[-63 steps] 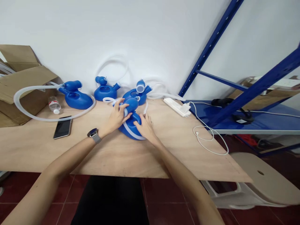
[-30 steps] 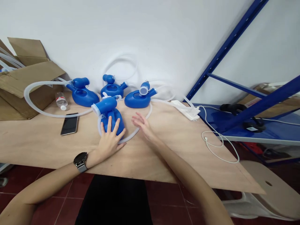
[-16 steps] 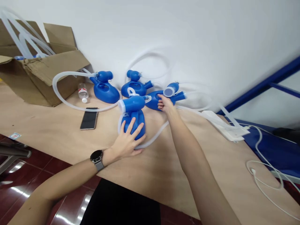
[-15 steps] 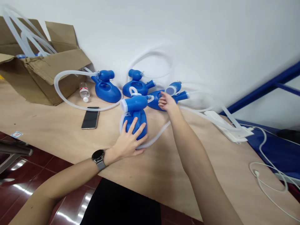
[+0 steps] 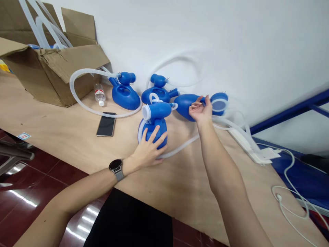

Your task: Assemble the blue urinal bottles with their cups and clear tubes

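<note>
As left hand (image 5: 150,151) palms near bottle (image 5: 157,111) | right hand (image 5: 200,110) grips far bottle (image 5: 183,104)

No word or number can be read anywhere. The small bottle (image 5: 99,94), lying on the surface (image 5: 64,137) at about 10 o'clock from the left hand (image 5: 149,151), carries a white-and-red label whose print is too small to make out. A white sticker (image 5: 24,136) at the surface's edge, at 9 o'clock, shows red marks that are illegible. The phone (image 5: 106,124) screen and the watch (image 5: 116,166) face are dark.
</note>
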`<state>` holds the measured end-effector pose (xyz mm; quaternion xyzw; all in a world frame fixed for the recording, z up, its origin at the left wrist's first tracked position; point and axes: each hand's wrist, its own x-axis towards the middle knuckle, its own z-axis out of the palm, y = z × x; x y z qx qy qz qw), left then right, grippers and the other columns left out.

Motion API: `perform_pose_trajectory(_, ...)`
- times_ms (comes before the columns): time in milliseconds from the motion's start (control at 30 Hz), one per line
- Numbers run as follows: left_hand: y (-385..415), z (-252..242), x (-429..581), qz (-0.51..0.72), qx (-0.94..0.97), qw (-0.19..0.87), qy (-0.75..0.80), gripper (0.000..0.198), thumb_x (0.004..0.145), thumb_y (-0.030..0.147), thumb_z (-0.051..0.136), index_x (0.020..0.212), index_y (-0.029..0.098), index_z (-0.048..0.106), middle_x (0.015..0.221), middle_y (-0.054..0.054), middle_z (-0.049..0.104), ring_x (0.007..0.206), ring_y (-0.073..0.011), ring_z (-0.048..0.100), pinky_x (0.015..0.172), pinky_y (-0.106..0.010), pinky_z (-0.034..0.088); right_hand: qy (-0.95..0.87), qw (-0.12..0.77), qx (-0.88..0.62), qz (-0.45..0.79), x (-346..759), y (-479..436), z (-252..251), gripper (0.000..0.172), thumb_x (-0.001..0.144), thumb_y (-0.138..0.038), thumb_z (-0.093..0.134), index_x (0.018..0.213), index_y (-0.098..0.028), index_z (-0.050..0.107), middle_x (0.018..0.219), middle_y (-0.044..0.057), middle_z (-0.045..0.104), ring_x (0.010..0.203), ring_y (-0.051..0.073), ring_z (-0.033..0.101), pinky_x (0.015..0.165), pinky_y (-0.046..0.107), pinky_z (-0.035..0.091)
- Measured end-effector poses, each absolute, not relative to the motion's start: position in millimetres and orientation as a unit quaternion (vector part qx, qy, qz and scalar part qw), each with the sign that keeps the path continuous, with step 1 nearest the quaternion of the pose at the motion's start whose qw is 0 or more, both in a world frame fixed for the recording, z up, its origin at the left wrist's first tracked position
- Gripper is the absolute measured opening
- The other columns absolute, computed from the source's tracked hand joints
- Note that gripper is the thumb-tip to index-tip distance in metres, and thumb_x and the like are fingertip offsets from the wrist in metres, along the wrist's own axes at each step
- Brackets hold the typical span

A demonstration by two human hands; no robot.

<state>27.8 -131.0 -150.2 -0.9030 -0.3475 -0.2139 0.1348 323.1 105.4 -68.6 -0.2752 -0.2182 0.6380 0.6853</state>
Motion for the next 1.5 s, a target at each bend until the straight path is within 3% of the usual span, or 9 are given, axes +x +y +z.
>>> perform_pose_trajectory(133, -112, -147, 11, -0.222, -0.897, 0.107, -0.366, 0.066, 0.086, 0.050, 0.087, 0.146, 0.026, 0.071, 0.181, -0.018, 0.028, 0.166, -0.0578, 0.015, 0.124, -0.087, 0.020, -0.237, 0.705, -0.263, 0.614, 354, 76, -52, 0.028, 0.103, -0.040, 0.073, 0.082, -0.026, 0.060, 0.056, -0.011, 0.056, 0.046, 0.006, 0.058, 0.046, 0.016, 0.046)
perform_pose_trajectory(333, -82, -144, -20, -0.224, -0.885, 0.112, -0.393, 0.059, 0.091, 0.042, 0.085, 0.146, 0.025, 0.072, 0.181, -0.020, 0.025, 0.168, -0.0504, 0.020, 0.128, -0.086, 0.007, -0.237, 0.641, -0.297, 0.667, 364, 8, -47, 0.035, 0.101, -0.034, 0.078, 0.077, -0.024, 0.055, 0.052, -0.011, 0.054, 0.042, 0.005, 0.050, 0.045, 0.017, 0.043)
perform_pose_trajectory(567, -72, -151, -26, -0.235, -0.853, 0.115, -0.451, 0.045, 0.098, 0.006, 0.057, 0.132, 0.025, 0.080, 0.181, -0.014, 0.027, 0.170, -0.0435, 0.020, 0.129, -0.085, 0.005, -0.316, 0.506, -0.395, 0.699, 367, -55, -52, 0.042, 0.099, -0.043, 0.080, 0.076, -0.023, 0.051, 0.055, -0.008, 0.056, 0.039, 0.006, 0.042, 0.043, 0.019, 0.038)
perform_pose_trajectory(900, -42, -149, -9, -0.247, -0.854, 0.099, -0.447, 0.041, 0.099, 0.015, 0.058, 0.133, 0.021, 0.080, 0.183, -0.014, 0.023, 0.172, -0.0438, 0.007, 0.132, -0.080, 0.003, -0.343, 0.399, -0.464, 0.713, 365, -93, -93, 0.040, 0.102, -0.055, 0.071, 0.084, -0.023, 0.055, 0.048, -0.011, 0.049, 0.030, 0.006, 0.027, 0.034, 0.018, 0.025)
perform_pose_trajectory(1133, -43, -149, -13, -0.245, -0.863, 0.130, -0.422, 0.040, 0.095, 0.013, 0.060, 0.126, 0.022, 0.083, 0.180, -0.016, 0.031, 0.170, -0.0453, 0.020, 0.129, -0.087, 0.008, -0.516, 0.347, -0.482, 0.617, 395, -82, -94, 0.050, 0.089, -0.067, 0.082, 0.087, -0.018, 0.070, 0.046, -0.010, 0.039, 0.038, 0.006, 0.027, 0.035, 0.018, 0.021)
perform_pose_trajectory(1267, -44, -154, -11, -0.236, -0.875, 0.129, -0.403, 0.045, 0.089, 0.011, 0.061, 0.127, 0.021, 0.083, 0.177, -0.017, 0.038, 0.167, -0.0474, 0.025, 0.127, -0.089, 0.006, -0.611, 0.319, -0.525, 0.500, 448, -80, -63, 0.049, 0.074, -0.053, 0.098, 0.100, -0.019, 0.076, 0.070, 0.002, 0.067, 0.056, 0.011, 0.055, 0.044, 0.020, 0.038)
perform_pose_trajectory(1333, -48, -156, -6, -0.239, -0.879, 0.130, -0.391, 0.043, 0.089, 0.012, 0.061, 0.125, 0.020, 0.083, 0.173, -0.019, 0.045, 0.165, -0.0472, 0.031, 0.127, -0.089, 0.007, -0.613, 0.360, -0.563, 0.421, 464, -81, -46, 0.072, 0.067, -0.046, 0.102, 0.129, -0.024, 0.074, 0.092, 0.008, 0.077, 0.072, 0.019, 0.070, 0.051, 0.024, 0.051)
perform_pose_trajectory(1433, -56, -155, 7, -0.241, -0.895, 0.125, -0.353, 0.038, 0.093, 0.017, 0.059, 0.123, 0.019, 0.083, 0.163, -0.020, 0.056, 0.159, -0.0450, 0.042, 0.129, -0.086, 0.009, -0.646, 0.436, -0.546, 0.307, 456, -82, -31, 0.107, 0.063, -0.044, 0.104, 0.158, -0.034, 0.056, 0.128, 0.010, 0.075, 0.101, 0.027, 0.076, 0.072, 0.033, 0.064)
perform_pose_trajectory(1500, -60, -151, 22, -0.242, -0.907, 0.115, -0.326, 0.038, 0.096, 0.019, 0.057, 0.125, 0.020, 0.082, 0.158, -0.019, 0.061, 0.154, -0.0421, 0.049, 0.131, -0.084, 0.013, -0.682, 0.443, -0.529, 0.242, 432, -82, -28, 0.101, 0.070, -0.051, 0.099, 0.160, -0.035, 0.056, 0.142, 0.011, 0.070, 0.118, 0.031, 0.073, 0.090, 0.043, 0.065)
